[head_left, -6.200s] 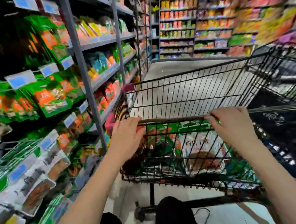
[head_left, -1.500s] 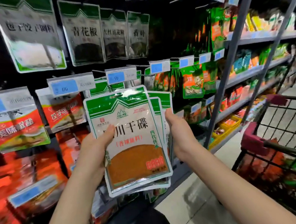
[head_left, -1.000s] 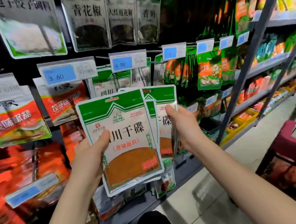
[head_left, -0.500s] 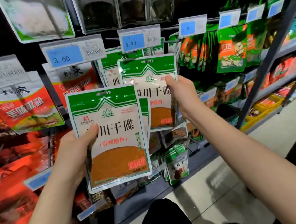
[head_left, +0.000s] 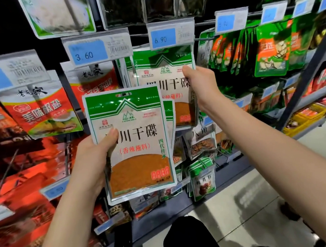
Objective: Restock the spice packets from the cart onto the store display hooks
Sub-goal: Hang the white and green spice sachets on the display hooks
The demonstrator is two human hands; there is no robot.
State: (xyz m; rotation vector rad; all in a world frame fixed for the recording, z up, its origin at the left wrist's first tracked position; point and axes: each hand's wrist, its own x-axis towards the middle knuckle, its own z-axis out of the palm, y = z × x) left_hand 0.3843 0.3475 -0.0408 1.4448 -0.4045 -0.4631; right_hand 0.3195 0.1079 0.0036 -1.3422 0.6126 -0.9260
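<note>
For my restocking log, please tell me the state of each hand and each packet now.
left hand: grips packet stack, thumb on front.
packet stack: upright, not hung.
right hand: pinches single packet.
single packet: raised beneath 6.90 tag; hooked or not, cannot tell.

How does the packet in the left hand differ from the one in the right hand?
The left-hand packet sits lower, nearer the camera; the right-hand packet is up under the 6.90 price tag. The left hand grips its packet's left edge, thumb in front; the right hand pinches the right-hand packet's upper right edge. The left-hand packet partly covers the right-hand packet. Both share one green-and-white design.
</note>
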